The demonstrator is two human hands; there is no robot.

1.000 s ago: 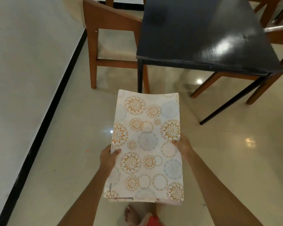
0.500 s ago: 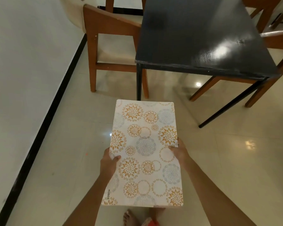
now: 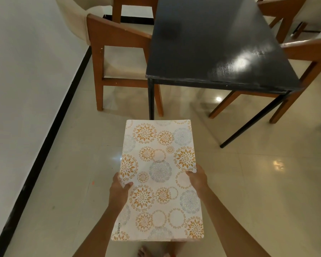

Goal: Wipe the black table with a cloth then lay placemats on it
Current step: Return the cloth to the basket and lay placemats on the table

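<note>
We hold the placemats (image 3: 160, 180) out flat in front of us, above the tiled floor (image 3: 258, 191) and short of the counter (image 3: 217, 43). How many lie in the stack we cannot tell; only the top 1 shows, white with orange and grey-blue round flower prints and the word KUBER near its near left corner.

Our left hand (image 3: 119, 191) grips the left long edge, thumb curled over onto the printed face, the other fingers hidden below. Our right hand (image 3: 197, 179) grips the right long edge a little farther out, thumb on top and the rest of its fingers out of sight under the mat. Both forearms reach in from the bottom of the view, and bare toes (image 3: 144, 252) show on the floor just under the near edge of the mats.

The counter is black and glossy, with a bright reflection near its near right corner. Its near left leg (image 3: 151, 101) stands just beyond the far edge of the mats. A wooden chair (image 3: 119, 58) with a pale seat sits at the counter's left side, beside the white wall (image 3: 26, 80). More wooden chairs (image 3: 308, 52) stand along the right side.
</note>
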